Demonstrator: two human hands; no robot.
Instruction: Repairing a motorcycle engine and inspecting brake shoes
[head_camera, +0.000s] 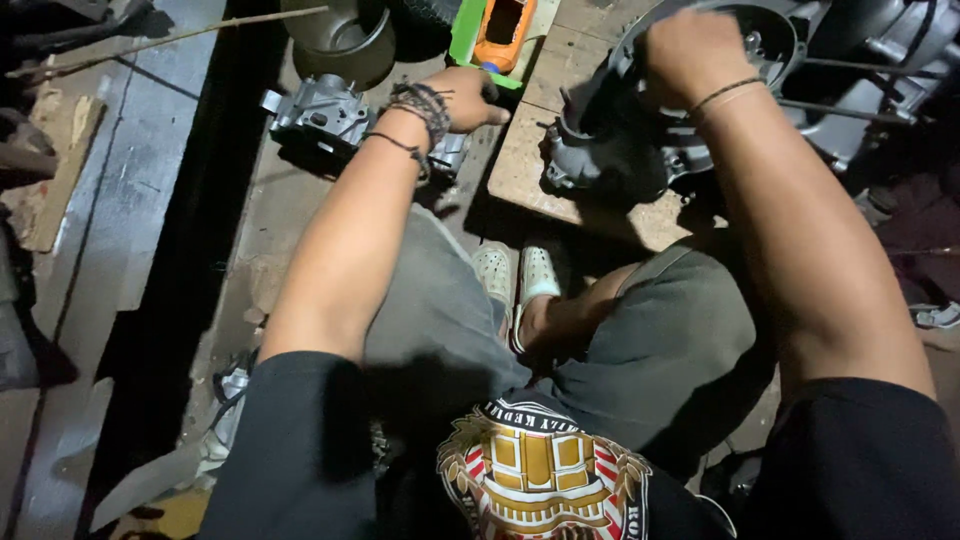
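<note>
Engine casing (640, 150), grey metal and round-rimmed, sits on a wooden board (540, 170) on the floor in front of a squatting person. Their right hand (690, 50) rests on top of the casing's rim, fingers curled down over it; whether they are pinching something small there cannot be told. The left hand (465, 95) reaches out to the left, fingers loosely together, touching a dark bit beside an orange tool in a green tray (495, 35); what it grips is hidden. A smaller metal engine part (320, 115) lies under that wrist, a metal bowl (340, 40) beyond. To work well, the right hand should hold the casing steady against the board while the left fetches.
</note>
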